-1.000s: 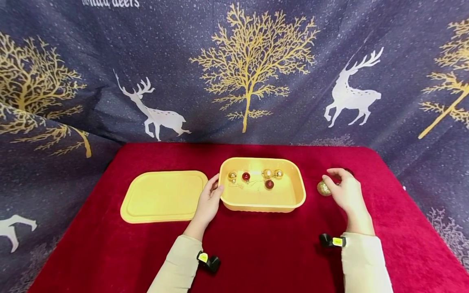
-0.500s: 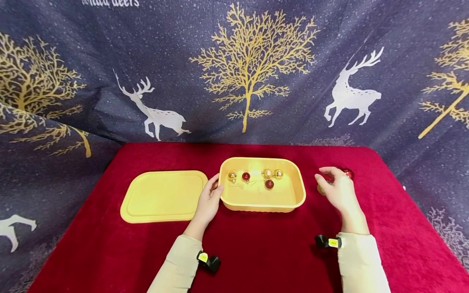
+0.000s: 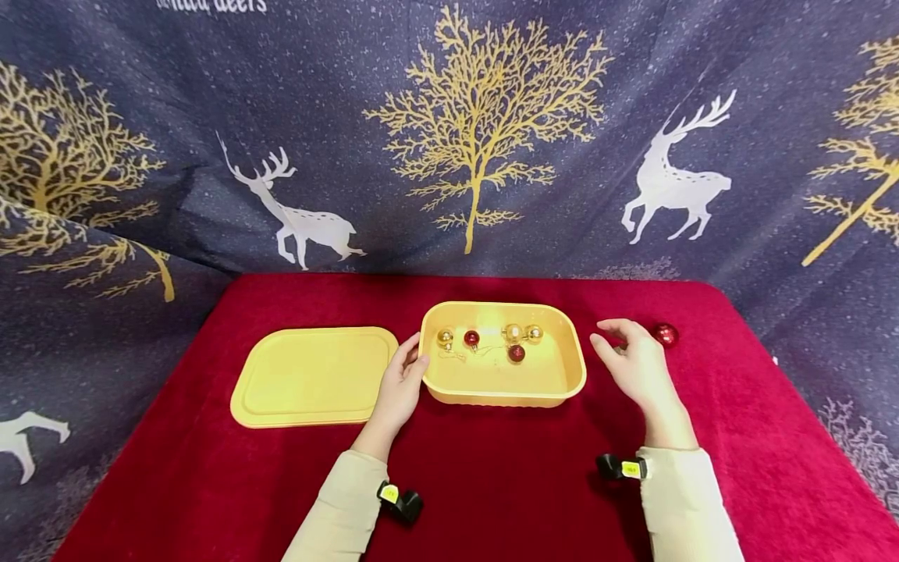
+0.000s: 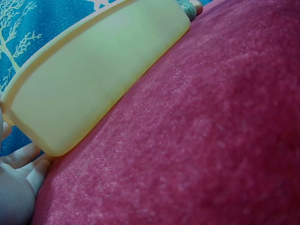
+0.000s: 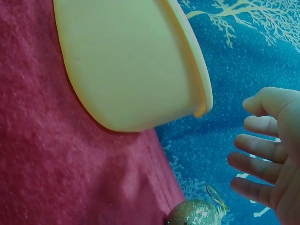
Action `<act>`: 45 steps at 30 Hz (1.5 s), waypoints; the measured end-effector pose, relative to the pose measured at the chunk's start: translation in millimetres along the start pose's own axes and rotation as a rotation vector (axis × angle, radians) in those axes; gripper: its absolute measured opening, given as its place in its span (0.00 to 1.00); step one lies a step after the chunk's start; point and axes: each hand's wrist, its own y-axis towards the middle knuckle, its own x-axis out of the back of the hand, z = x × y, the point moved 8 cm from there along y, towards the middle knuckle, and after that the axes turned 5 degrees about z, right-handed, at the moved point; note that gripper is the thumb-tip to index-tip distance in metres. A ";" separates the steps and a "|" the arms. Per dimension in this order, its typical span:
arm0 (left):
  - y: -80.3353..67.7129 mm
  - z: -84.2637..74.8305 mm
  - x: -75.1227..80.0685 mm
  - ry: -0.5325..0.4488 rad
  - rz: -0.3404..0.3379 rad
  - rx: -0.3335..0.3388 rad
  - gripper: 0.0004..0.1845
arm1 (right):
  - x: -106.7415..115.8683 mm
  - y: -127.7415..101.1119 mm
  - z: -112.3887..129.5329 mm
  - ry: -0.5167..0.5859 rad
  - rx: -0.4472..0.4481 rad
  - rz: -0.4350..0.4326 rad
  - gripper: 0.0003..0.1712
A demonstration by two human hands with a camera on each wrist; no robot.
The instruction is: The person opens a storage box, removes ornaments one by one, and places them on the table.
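My left hand (image 3: 402,382) grips the left end of a yellow plastic box (image 3: 492,390), thumb at the rim and fingers along the outside. Inside lie several small Christmas baubles: a shiny gold one (image 3: 445,337), a shiny red one (image 3: 471,339), a dark red one (image 3: 516,354) and gold ones at the back. Right of the box, my right hand (image 3: 641,367) hovers with fingers apart and loosely bent, holding nothing. Below it a glittery gold bauble (image 5: 194,213) shows in the right wrist view; the head view mostly hides it. A red bauble (image 3: 666,335) lies beyond that hand.
A flat yellow lid (image 3: 316,376) lies on the red cloth-covered table (image 3: 506,476), left of the box. Behind the table hangs a dark blue cloth (image 3: 548,211) printed with deer and trees.
My right hand has moved left toward the box, coming over the gold bauble. The red bauble behind it is now uncovered. My left hand and the box have stayed put.
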 end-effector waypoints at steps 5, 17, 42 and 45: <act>-0.5 -0.6 0.5 -0.001 -0.004 0.008 0.25 | -6.0 0.3 7.3 -0.001 0.023 0.005 0.15; -1.1 -1.2 -0.2 -0.017 -0.006 0.026 0.25 | -18.8 -1.4 27.1 0.025 0.119 -0.040 0.12; -14.4 -27.2 -4.5 -0.051 0.050 0.037 0.27 | -81.3 1.4 66.7 -0.072 0.219 0.242 0.21; -14.0 -27.4 -1.4 -0.052 0.042 0.033 0.27 | -88.8 7.5 72.4 -0.103 0.235 0.271 0.21</act>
